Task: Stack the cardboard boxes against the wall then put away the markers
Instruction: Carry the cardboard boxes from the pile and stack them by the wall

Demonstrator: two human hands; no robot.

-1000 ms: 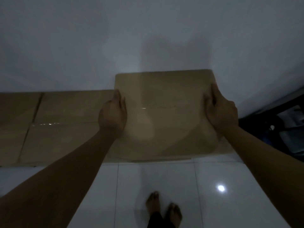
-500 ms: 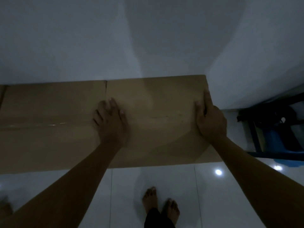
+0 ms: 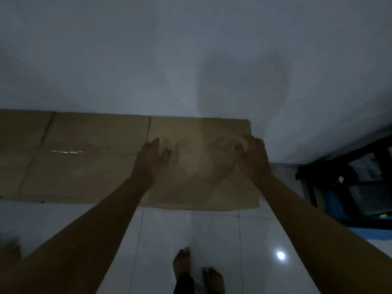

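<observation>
So the rightmost box point(image 3: 201, 162) sat in the row w/ the other boxes point(image 3: 84, 153), against the wall point(image 3: 191, 60). Our left hand point(image 3: 152, 160) and right hand point(image 3: 252, 158) were over its top, fingers loose, gripping nothing afaict (blurry). Markers not seen, prob still left.

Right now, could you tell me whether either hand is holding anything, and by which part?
Nothing is gripped. The left hand and right hand hover, fingers loosely spread, over the top of the rightmost cardboard box; blur hides any contact.
</observation>
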